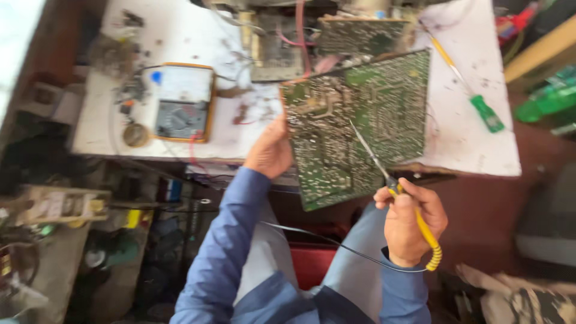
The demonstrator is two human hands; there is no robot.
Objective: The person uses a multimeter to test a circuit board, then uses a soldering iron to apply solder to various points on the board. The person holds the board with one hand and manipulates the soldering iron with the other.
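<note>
White and littered with scraps, the worktop (180, 36) fills the upper view, with cluttered shelves at far left. On its left part lies an orange-cased meter (183, 102). Next comes the left hand (270, 150), its blue-sleeved arm reaching up from below, fingers closed on the left edge of a green circuit board (360, 120) that is held tilted over the worktop's front edge, solder side up. Right of it, the right hand (411, 219) is fisted around a yellow-handled soldering iron (390, 180), wrist bent, the thin tip resting against the board's middle. Farther right, a green-handled screwdriver (474, 96) lies on the worktop.
</note>
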